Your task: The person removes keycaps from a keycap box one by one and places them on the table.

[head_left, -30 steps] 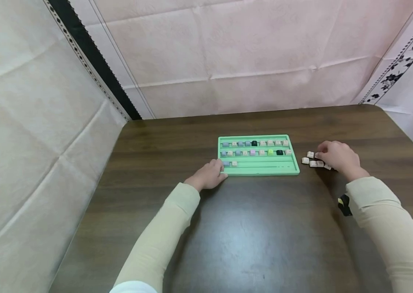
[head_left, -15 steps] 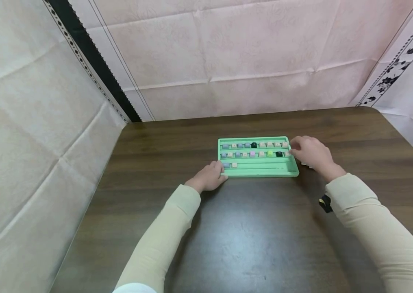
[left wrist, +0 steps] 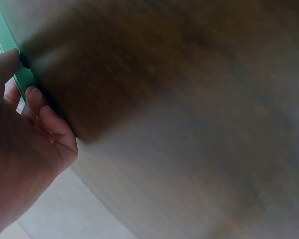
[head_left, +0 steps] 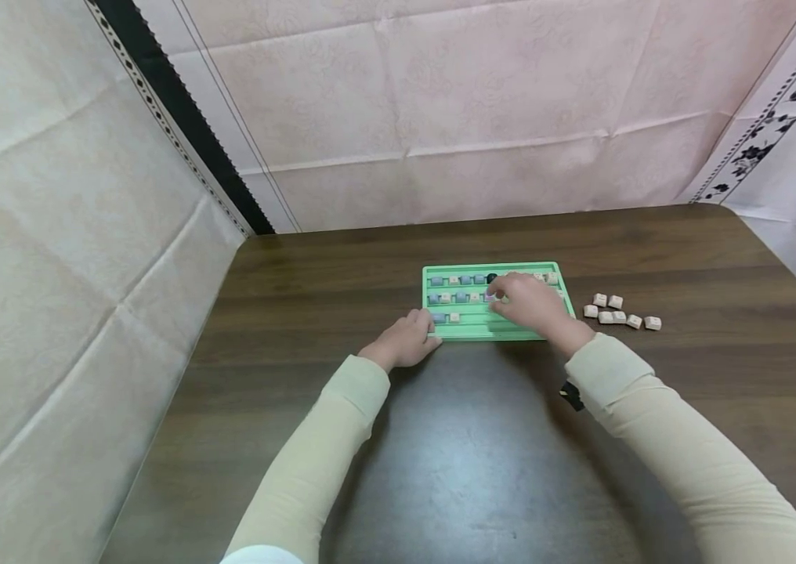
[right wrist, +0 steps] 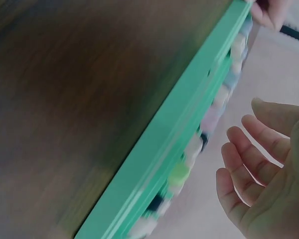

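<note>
A light green tray [head_left: 493,334] lies on the table with keycaps in its grooves: white, blue-grey, black, purple and yellow-green ones. My left hand [head_left: 403,338] grips its near left corner, thumb and fingers on either side of the rim, as the left wrist view shows at the green edge [left wrist: 24,79]. Over the middle of the tray hovers my right hand [head_left: 528,301], hiding part of the two upper rows. In the right wrist view the right hand [right wrist: 261,164] has loosely bent, spread fingers, and nothing shows between them. Two keycaps [head_left: 446,318] sit at the left of the lowest row.
Several loose white keycaps [head_left: 613,317] lie on the brown wooden table [head_left: 468,454] to the right of the tray. Pale cloth [head_left: 483,110] hangs behind the table and along both sides.
My right hand has moved left, from the loose keycaps past the tray's right end to above its middle. The loose keycaps are uncovered now. My left hand stays at the corner.
</note>
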